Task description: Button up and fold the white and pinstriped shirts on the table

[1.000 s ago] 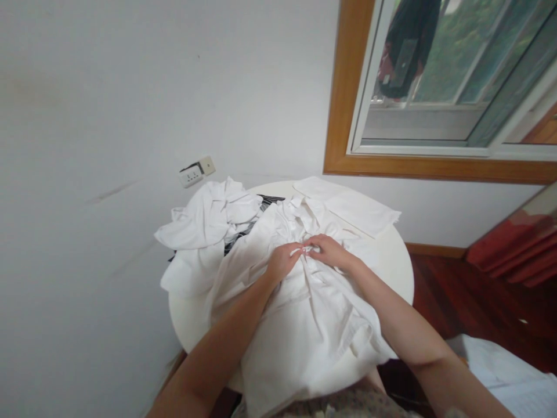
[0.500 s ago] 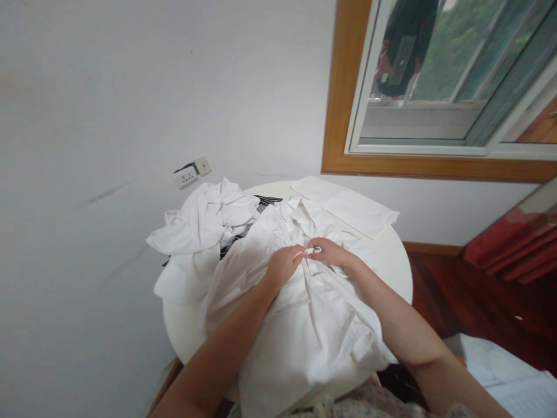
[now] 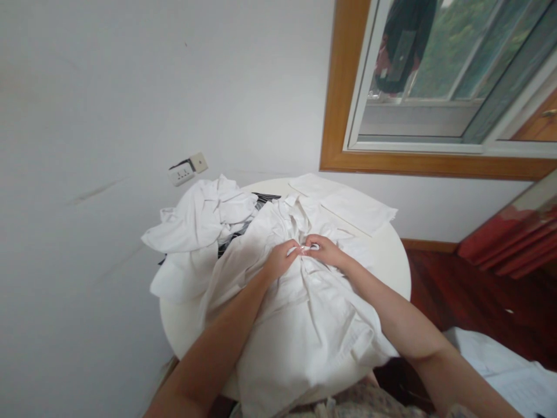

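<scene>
A large white garment [image 3: 300, 325] lies creased across the round table and hangs over its near edge. At its middle, my left hand [image 3: 282, 257] pinches a narrow fold of the fabric between thumb and fingers. Just to the right, my right hand [image 3: 324, 251] grips the same fold, closed, with its fingertips almost touching the left ones. The cloth draws into pleats around this spot. What exactly sits between the fingertips is too small to make out.
On the left of the white round table [image 3: 178, 325] rests a heap of white cloth [image 3: 191, 217], with black striped fabric [image 3: 265, 198] beside it. A flat white cloth [image 3: 343, 200] lies at the back right. Behind are the wall, a socket [image 3: 181, 173] and a window.
My fingers have shifted slightly on the fold, and the left thumb and fingers show a wider gap. The whole view has moved a little; the garment keeps its place.
</scene>
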`<action>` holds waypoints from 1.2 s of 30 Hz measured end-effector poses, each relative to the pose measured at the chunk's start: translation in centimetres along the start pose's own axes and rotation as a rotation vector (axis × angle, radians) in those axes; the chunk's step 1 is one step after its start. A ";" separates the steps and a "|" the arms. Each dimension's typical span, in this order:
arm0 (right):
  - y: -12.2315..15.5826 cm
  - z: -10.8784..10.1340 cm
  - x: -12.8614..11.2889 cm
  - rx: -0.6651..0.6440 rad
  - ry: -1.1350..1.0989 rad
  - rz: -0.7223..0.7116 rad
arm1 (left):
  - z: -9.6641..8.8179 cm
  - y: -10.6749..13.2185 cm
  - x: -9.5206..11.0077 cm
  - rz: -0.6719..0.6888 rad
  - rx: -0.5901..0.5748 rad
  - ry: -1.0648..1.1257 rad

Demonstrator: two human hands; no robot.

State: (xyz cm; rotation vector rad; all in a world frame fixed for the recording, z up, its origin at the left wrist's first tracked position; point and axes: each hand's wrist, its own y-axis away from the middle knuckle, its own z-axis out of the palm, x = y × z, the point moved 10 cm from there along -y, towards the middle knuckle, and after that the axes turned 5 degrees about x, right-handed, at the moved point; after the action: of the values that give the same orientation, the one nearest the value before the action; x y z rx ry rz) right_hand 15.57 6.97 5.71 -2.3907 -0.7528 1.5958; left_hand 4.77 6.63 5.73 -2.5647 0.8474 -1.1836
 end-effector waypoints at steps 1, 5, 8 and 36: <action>0.0 0.0 0.2 0.016 -0.021 0.009 | 0.0 -0.1 -0.2 -0.008 0.003 -0.002; 0.0 0.2 0.3 0.040 -0.086 0.006 | 0.4 -0.1 -0.9 -0.045 -0.031 0.005; 0.0 0.4 0.2 0.019 -0.072 0.010 | 0.6 0.0 -0.9 -0.050 -0.059 0.024; -0.6 -7.6 -1.5 0.733 0.192 0.013 | -3.2 -0.6 5.2 0.169 0.342 -0.327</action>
State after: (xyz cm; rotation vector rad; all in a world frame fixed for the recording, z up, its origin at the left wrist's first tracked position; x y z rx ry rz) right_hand 21.75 7.76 10.30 -1.9511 -0.0762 1.3062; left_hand 5.29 4.31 11.40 -2.2690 0.7005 -0.7551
